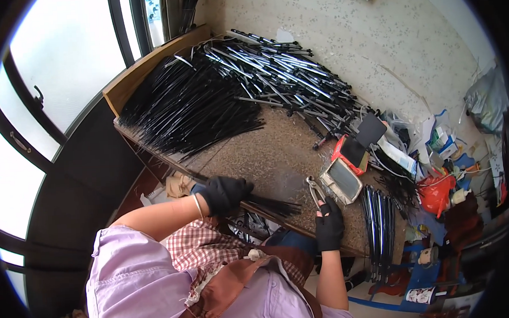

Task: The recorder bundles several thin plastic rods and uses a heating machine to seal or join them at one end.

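Observation:
My left hand (226, 194), in a black glove, is closed round one end of a bundle of thin black rods (275, 207). Their free ends fan out to the right, low over the near edge of the worktable (270, 138). In a black glove with bare fingertips, my right hand (329, 227) grips metal pliers (314, 189), their jaws pointing away from me. The pliers are apart from the bundle's free ends. I cannot make out the exact kind of the rods.
Thin black rods (189, 105) are heaped at the table's far left, shiny rods (284, 67) along the wall. On the right are a shallow tray (342, 181), a red box (348, 155) and a row of rods (378, 227). Bits litter the tabletop; bags and clutter lie beyond.

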{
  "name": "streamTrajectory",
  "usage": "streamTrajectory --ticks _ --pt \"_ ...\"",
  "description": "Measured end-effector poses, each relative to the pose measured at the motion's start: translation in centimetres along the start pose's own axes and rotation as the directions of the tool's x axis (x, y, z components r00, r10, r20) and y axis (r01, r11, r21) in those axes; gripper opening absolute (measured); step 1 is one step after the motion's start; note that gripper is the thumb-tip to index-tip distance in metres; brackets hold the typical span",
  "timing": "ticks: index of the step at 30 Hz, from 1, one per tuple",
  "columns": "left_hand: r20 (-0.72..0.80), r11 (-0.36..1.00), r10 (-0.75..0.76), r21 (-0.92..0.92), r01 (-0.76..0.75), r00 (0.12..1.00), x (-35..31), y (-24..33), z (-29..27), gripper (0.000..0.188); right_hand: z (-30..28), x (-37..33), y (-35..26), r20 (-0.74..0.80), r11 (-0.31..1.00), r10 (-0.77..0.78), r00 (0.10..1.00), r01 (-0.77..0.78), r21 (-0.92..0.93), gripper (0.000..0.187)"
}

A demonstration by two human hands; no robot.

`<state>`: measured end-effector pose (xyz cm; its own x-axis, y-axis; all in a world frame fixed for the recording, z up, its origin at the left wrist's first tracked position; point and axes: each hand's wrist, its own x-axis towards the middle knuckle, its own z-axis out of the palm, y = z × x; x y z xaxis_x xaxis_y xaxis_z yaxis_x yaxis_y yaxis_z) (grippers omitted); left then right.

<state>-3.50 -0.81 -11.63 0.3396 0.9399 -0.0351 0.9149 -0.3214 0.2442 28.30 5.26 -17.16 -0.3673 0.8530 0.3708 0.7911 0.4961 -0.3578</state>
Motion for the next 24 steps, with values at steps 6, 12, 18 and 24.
streamTrajectory --ticks 6,12,18,24 --pt "-0.607 0.602 -0.162 -0.686 -0.41 0.778 3.5 2.2 -11.2 0.033 -0.9 -0.4 3.0 -0.01 0.998 0.048 0.999 -0.048 -0.034 0.044" --pt "-0.61 0.224 0.043 -0.765 -0.603 0.791 7.2 3.3 -7.8 0.038 -6.6 4.3 -6.1 -0.224 0.814 0.048 0.973 0.092 0.573 0.066" --pt "-0.371 0.621 0.417 -0.55 -0.558 0.83 9.9 4.2 -1.5 0.042 -9.0 8.1 -14.5 -0.373 0.41 -0.083 0.924 0.373 0.832 0.067" --pt "-0.137 0.888 -0.118 -0.458 0.042 0.984 7.1 -4.6 1.4 0.055 -10.9 10.3 -14.1 -0.398 0.296 0.268 0.878 0.318 0.901 0.057"
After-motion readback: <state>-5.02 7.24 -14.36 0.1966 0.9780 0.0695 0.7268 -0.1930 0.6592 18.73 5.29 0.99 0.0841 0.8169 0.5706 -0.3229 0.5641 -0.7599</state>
